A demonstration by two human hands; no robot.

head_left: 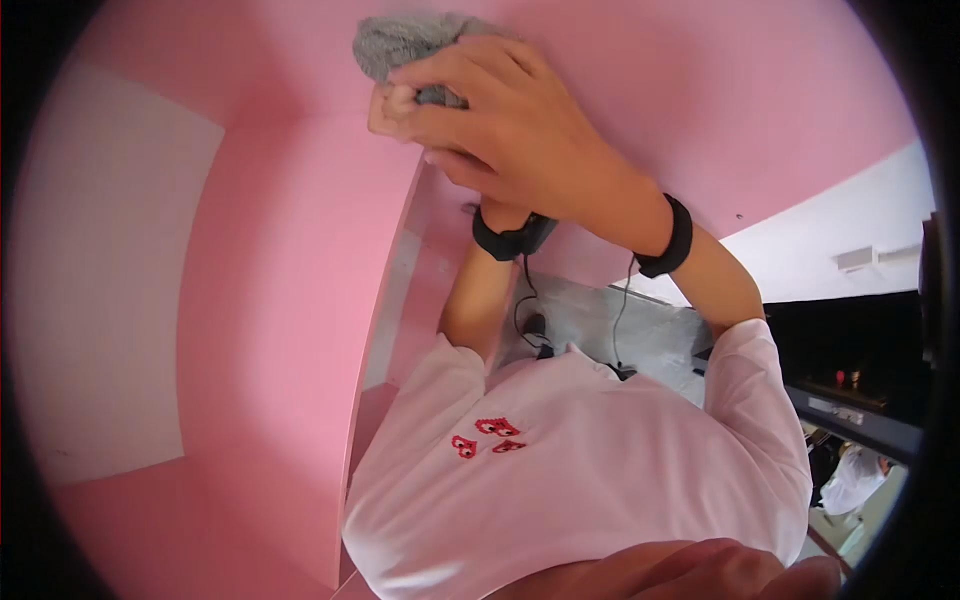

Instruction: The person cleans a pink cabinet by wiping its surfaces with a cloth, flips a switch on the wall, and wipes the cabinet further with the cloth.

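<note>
A crumpled grey cloth [400, 45] lies against the pink surface at the top of the view. My right hand [510, 125] has its bent fingers over the cloth and over my other hand. Mostly hidden beneath it, my left hand [388, 115] shows only some curled fingers, closed at the cloth's lower edge. A bit of the cloth shows between the two hands. Both wrists wear black bands [672, 237] with thin dark cables hanging from them.
A pink panel [270, 290] with a long thin edge stands at the left, beside a whitish surface [120, 270]. Dark equipment [850, 350] is at the right. Part of another person [855, 480] in white shows at the lower right.
</note>
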